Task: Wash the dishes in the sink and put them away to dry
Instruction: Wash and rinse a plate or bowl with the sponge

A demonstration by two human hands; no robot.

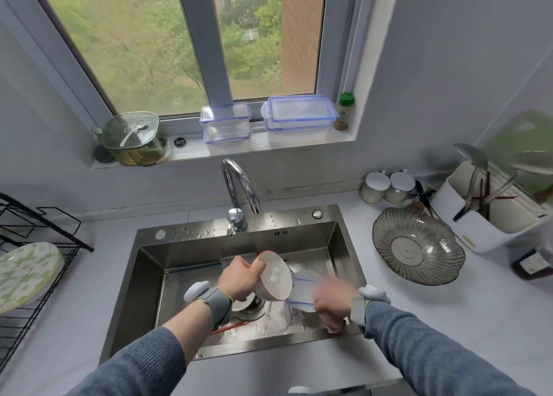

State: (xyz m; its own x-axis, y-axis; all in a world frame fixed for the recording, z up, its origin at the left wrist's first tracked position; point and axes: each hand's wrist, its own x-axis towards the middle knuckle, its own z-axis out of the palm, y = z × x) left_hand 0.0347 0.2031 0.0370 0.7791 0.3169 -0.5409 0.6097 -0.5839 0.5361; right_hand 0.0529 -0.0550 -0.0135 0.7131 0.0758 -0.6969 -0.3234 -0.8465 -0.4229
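1. The left hand holds a white bowl with a red rim. The fingers curl round the bowl's edge, with the thumb on the near side.
2. The bowl is tipped on its side, so its open part faces to the right. It is up in the air over the middle of the sink, not sitting on the bottom.
3. The right hand is blurry. Its fingers look bent round a clear box with blue lines, and they hold it at its lower right side. How tight the hold is cannot be told.
4. The box is just to the right of the bowl and seems to touch it. Water runs out of the box, down into the sink.
5. Under the left wrist, part of another white dish shows near the drain.
6. Red chopsticks lie on the wet sink floor.
7. The tap stands behind the sink, and its end points over the sink.
8. A black rack stands on the counter to the left. A green flowery plate leans in it.
9. A ribbed glass dish sits on the counter to the right of the sink.
10. Both wrists wear grey bands.
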